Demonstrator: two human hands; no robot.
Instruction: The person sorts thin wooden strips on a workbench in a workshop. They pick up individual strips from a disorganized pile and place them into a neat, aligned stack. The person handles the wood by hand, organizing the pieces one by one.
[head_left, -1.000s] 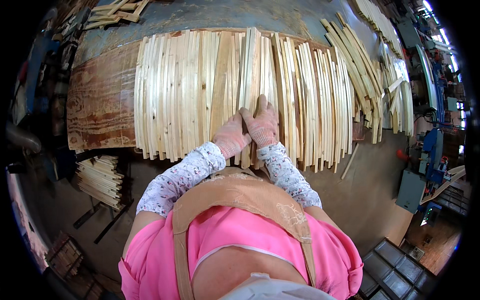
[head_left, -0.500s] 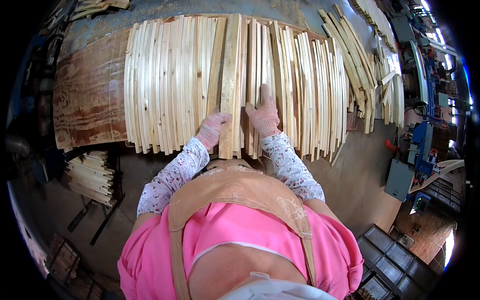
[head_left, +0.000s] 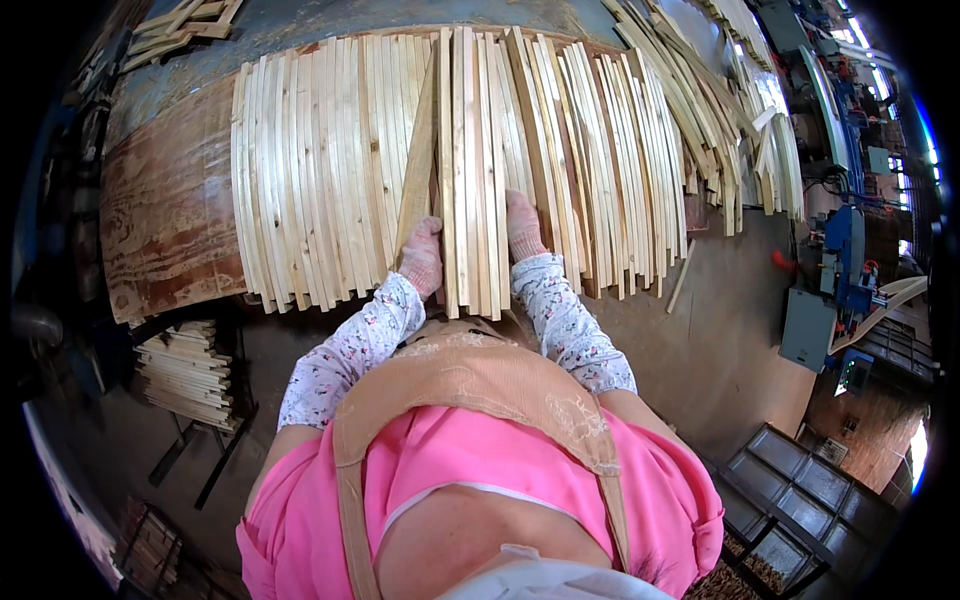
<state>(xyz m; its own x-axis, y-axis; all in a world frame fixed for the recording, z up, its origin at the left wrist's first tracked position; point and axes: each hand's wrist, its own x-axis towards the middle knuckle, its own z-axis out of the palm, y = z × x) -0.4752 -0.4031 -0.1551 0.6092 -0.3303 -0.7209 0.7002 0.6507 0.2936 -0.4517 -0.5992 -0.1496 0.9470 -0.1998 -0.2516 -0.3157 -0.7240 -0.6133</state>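
Many pale wooden strips lie side by side across the table, running away from me. Between my hands a narrow bunch of strips [head_left: 472,200] sticks out a little past the near edge. My left hand [head_left: 423,255], in a pinkish work glove, has its fingers curled against the left side of this bunch, by the lower end of a slanted strip [head_left: 418,165]. My right hand [head_left: 524,225], gloved alike, presses the bunch's right side; some of its fingers are hidden by the wood.
More strips lie in rows to the left [head_left: 320,170] and right [head_left: 620,170]. A brown plywood panel [head_left: 170,200] shows at the left. Loose strips [head_left: 690,100] are heaped at the far right. A stack of short pieces [head_left: 185,370] stands low at the left.
My right hand has drawn back from lying over the strips to the bunch's right side. My left hand has moved slightly nearer me. One strip now slants left, and the view has shifted slightly.
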